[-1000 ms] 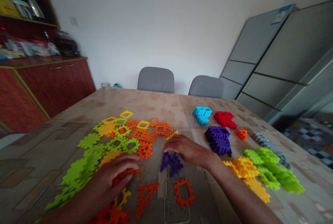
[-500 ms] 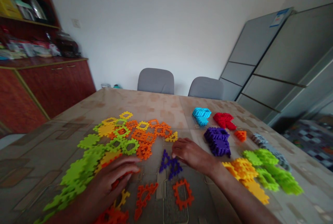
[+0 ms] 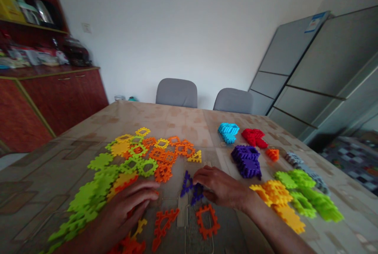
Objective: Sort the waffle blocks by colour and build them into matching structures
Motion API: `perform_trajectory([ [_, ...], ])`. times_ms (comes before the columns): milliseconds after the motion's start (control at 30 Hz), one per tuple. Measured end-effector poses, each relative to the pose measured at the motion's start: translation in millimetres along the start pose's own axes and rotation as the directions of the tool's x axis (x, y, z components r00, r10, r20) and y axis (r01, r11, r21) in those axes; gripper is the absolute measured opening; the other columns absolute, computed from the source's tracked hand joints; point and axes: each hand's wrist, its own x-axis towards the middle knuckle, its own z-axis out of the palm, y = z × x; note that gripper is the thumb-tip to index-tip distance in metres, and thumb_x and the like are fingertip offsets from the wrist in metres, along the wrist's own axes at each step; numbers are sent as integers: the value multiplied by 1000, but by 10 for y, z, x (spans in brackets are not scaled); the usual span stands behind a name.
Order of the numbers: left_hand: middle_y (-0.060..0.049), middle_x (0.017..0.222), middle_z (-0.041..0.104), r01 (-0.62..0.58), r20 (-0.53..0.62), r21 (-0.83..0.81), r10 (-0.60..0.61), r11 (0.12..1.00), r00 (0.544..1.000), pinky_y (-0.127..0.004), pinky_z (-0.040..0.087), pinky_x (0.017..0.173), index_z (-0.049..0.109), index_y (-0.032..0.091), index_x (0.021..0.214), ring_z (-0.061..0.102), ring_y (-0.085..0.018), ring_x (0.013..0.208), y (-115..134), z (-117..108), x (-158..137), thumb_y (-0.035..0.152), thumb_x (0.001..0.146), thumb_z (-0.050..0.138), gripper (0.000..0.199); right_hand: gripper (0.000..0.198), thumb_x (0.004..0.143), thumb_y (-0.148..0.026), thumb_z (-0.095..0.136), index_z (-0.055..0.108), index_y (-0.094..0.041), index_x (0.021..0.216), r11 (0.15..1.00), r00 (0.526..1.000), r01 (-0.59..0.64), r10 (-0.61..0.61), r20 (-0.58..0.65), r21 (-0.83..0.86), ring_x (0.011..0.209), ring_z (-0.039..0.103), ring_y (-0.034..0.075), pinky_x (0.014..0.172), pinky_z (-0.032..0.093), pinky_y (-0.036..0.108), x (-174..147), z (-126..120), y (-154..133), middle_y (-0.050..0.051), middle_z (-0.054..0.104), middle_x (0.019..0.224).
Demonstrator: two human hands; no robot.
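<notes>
My right hand [image 3: 221,187] is over two purple triangular interlocking pieces, its fingers bent down onto the nearer purple triangle [image 3: 197,195] and partly covering it. The other purple triangle [image 3: 186,183] lies just left of the fingertips. My left hand [image 3: 126,206] rests low among the loose pieces, fingers stretched out and slightly curved. Orange shows beneath its fingers, and part of a yellow piece [image 3: 138,228] sticks out beside it. Between the hands and closer to me lie an orange triangular frame [image 3: 163,226] and an orange square frame [image 3: 207,221].
A spread of green pieces [image 3: 100,183], orange pieces [image 3: 162,155] and yellow pieces covers the left side. Sorted on the right are stacks in light blue [image 3: 228,132], red [image 3: 254,138], purple [image 3: 246,161], yellow [image 3: 277,195], green [image 3: 307,191] and grey [image 3: 307,171]. Chairs [image 3: 176,92] stand behind the table.
My right hand has moved down toward me, from near the small yellow triangle onto the nearer purple triangle. My left hand has stayed almost still.
</notes>
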Motion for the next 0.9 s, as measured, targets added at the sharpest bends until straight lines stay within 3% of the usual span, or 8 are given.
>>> perform_trajectory([
  [167,5,122,69,-25,-1,11,25,1000,1000,-13,49,96,67,33,108,67,-11,109,-28,11,-15,23,99,50,21,36,80,-6,68,65,-20,113,1000,999,-6,6,42,-10,110,60,23,97,45,36,9,-12,-3,7,68,116],
  [533,3,120,70,-36,2,2,36,999,999,-12,49,93,67,31,106,68,-10,107,6,-7,-2,20,99,49,23,35,72,-15,78,66,-17,105,996,996,12,-5,85,-86,98,58,23,85,44,33,28,-3,17,6,66,103],
  [700,2,124,68,-19,27,-14,19,1000,999,-15,49,95,66,32,108,66,-11,110,-36,33,-36,20,100,47,24,36,70,-12,74,66,-16,105,992,998,27,-21,53,-124,98,58,23,90,43,35,78,-100,32,7,66,102],
  [900,0,126,66,-2,53,-17,2,1000,999,-19,51,96,66,31,110,65,-13,113,-61,52,-57,21,101,45,24,29,76,-11,69,64,-17,104,974,992,127,-120,44,-190,109,58,22,98,39,36,374,-170,-40,7,67,109],
])
